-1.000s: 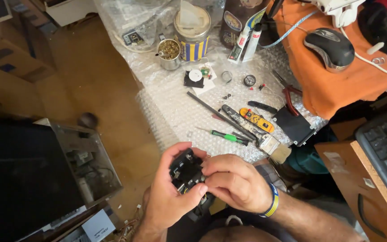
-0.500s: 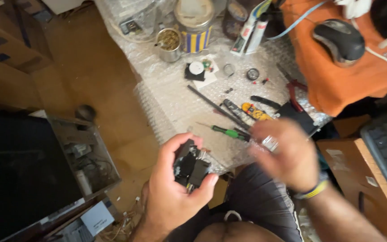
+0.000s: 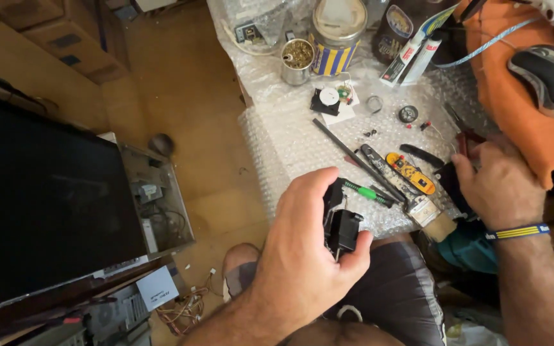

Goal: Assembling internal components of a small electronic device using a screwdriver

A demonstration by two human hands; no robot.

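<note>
The left hand (image 3: pixel 302 256) is clamped on a small black part (image 3: pixel 340 224) above the lap, while the right hand (image 3: pixel 498 182) reaches, loosely curled, among tools on the bubble wrap (image 3: pixel 296 138), where a nudge could scatter small screws (image 3: pixel 370 133).

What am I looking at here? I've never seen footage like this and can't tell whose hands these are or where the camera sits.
The camera sits on a person's head and looks down, so both hands are that person's own. The left hand grips a small black part over the lap. The right hand, with a striped wristband, reaches to dark tools at the edge of a table covered in bubble wrap. On the wrap lie a green screwdriver, a yellow tool, a black rod and a tin of brass bits. A mouse rests on orange cloth. An opened computer case stands on the floor.
</note>
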